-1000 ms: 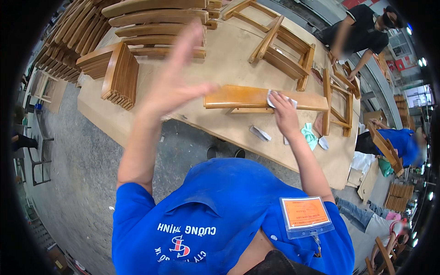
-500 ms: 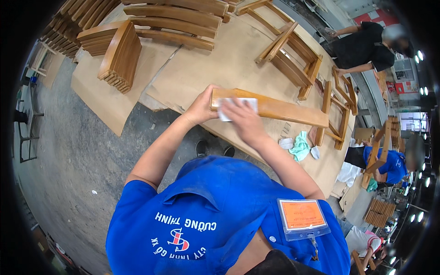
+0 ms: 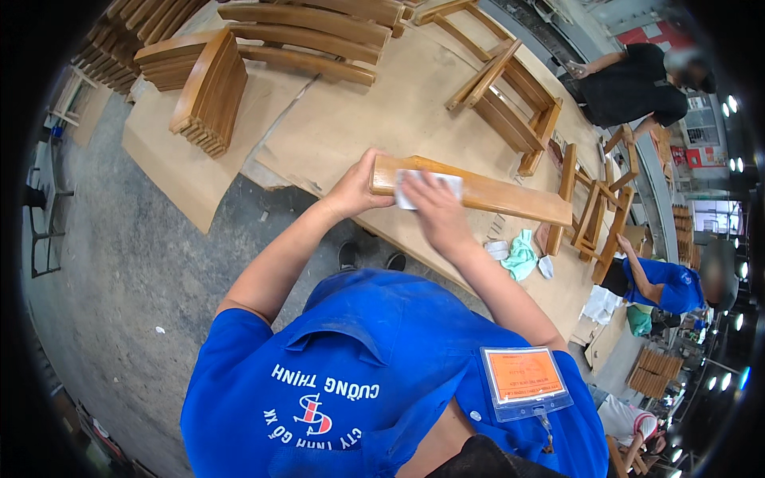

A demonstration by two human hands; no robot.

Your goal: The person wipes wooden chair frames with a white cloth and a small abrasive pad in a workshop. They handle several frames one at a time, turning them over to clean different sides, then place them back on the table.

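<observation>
"What's that board like?"

"Brown wood, glossy, long, with rounded corners. It's over the table, at one o'clock from the worker's chest."

"And the hands?"

"The left hand curls round its nine o'clock end, gripping it, the arm slanting in from seven. The right hand holds a white pad flat against the broad face, fingers extended, its arm coming from between four and five."

"That green rag?"

"Crumpled, at five o'clock from the board."

Grey concrete floor, left of frame; tan-covered table, upper centre; red panel, upper right; lamps, right edge.
</observation>
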